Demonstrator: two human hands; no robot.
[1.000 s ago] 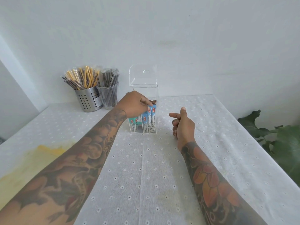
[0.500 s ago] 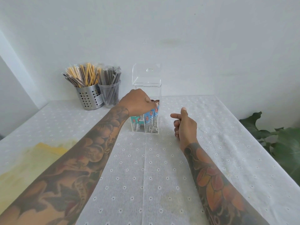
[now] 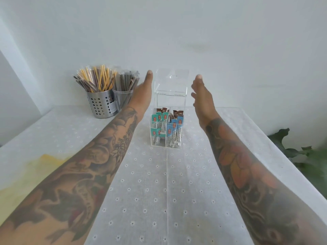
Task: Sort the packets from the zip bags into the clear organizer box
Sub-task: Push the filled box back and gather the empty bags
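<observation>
Both my hands, left [image 3: 141, 92] and right [image 3: 201, 94], reached spread-fingered and empty around the tall clear acrylic organizer box [image 3: 170, 96]; a clumsy squeeze could tip it.

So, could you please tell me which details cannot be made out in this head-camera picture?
- Small print on the packets: too small to read.
- Whether the left hand or right hand touches the clear organizer box: undecidable from this angle.
- Plant: blurred, cut off by the right edge.
- Zip bags: none in view.
</observation>
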